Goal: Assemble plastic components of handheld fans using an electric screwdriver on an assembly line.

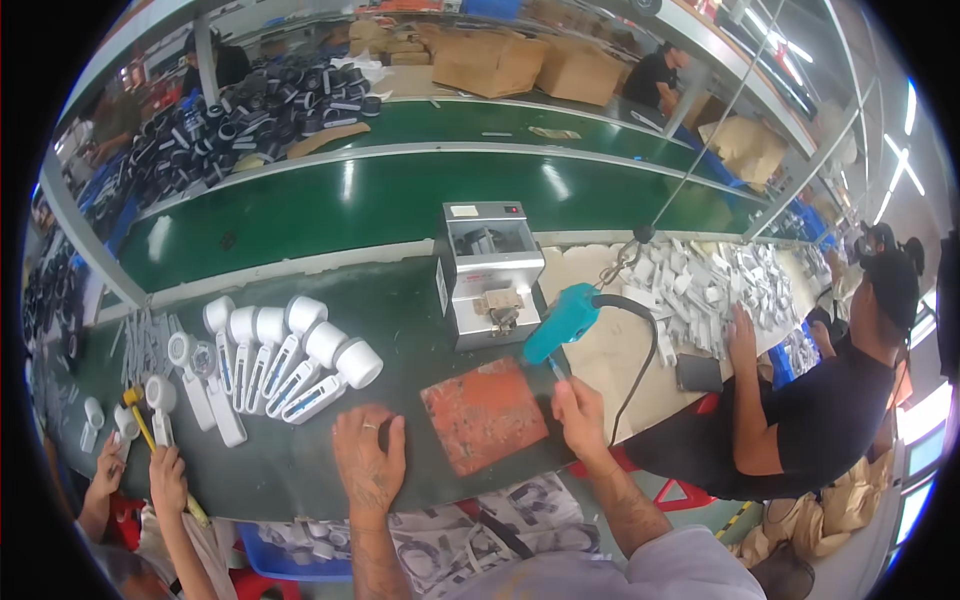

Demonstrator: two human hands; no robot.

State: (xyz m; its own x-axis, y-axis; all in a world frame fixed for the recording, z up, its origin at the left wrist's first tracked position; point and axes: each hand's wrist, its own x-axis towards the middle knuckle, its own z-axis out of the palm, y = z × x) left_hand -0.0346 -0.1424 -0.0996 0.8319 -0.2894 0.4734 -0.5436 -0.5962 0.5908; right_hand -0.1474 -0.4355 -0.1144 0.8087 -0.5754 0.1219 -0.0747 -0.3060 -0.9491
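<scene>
My left hand [370, 455] rests on the dark green table with its thumb apart and nothing visible in it, close to the white handheld parts. To the right, my right hand [580, 412] has its fingers closed around the thin metal bit of a teal electric screwdriver [563, 322]. That tool hangs tilted from a hook and has a black cord. Between my hands lies a worn red square mat [484, 414]. Several white round-headed handles [325, 345] with blue-edged slots lie fanned out at the left. Behind the mat stands a grey screw feeder [490, 285].
At left, a co-worker's hands hold a yellow mallet [140, 415] and a white part. A co-worker [800, 400] sits at right beside a pile of white parts [700, 290]. A green conveyor [400, 200] runs behind. A blue bin [270, 565] is below the table edge.
</scene>
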